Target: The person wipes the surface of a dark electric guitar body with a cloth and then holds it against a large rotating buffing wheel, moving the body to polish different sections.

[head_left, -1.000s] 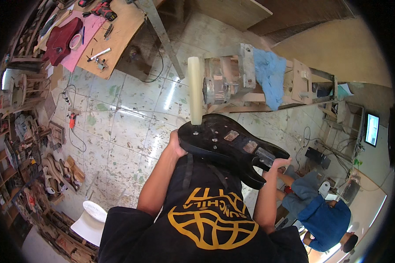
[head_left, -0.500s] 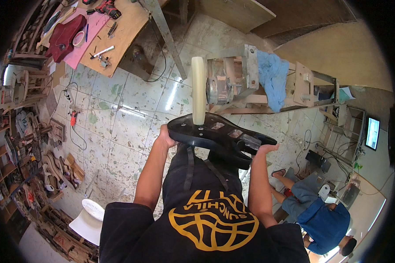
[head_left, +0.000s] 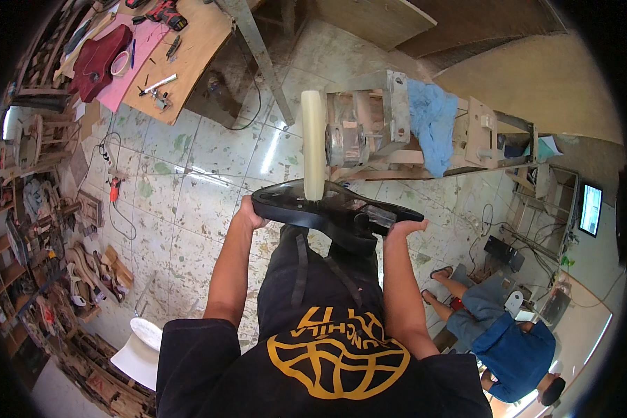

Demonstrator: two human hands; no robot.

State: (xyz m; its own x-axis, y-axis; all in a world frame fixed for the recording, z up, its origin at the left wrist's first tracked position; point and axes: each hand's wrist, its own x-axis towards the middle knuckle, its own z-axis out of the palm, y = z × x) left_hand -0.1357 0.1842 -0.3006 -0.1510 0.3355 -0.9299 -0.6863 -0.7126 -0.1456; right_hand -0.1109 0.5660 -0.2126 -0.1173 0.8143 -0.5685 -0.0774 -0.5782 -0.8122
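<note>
A glossy black electric guitar body (head_left: 327, 219) is held out in front of my waist, tilted so that its top face slants away. My left hand (head_left: 251, 212) grips its rounded left end. At the other end, my right hand (head_left: 403, 228) holds it by the horn and neck side, with the fingers partly hidden beneath. A pale cream buffing wheel (head_left: 314, 143), seen edge-on, meets the body's upper face left of its middle. The wheel is mounted on the metal shaft housing (head_left: 346, 143) of a wooden-framed machine.
A blue cloth (head_left: 432, 129) hangs over the machine frame (head_left: 397, 111). At the upper left, a workbench (head_left: 205, 35) bears a dark red guitar body (head_left: 101, 63) and a drill (head_left: 166, 14). A corded orange tool (head_left: 114, 189) lies on the floor. Another person (head_left: 512, 352) sits at the lower right.
The guitar body has shifted left and slightly up, carried by both hands. It has also tipped, so less of its top face shows. The wheel stays in place.
</note>
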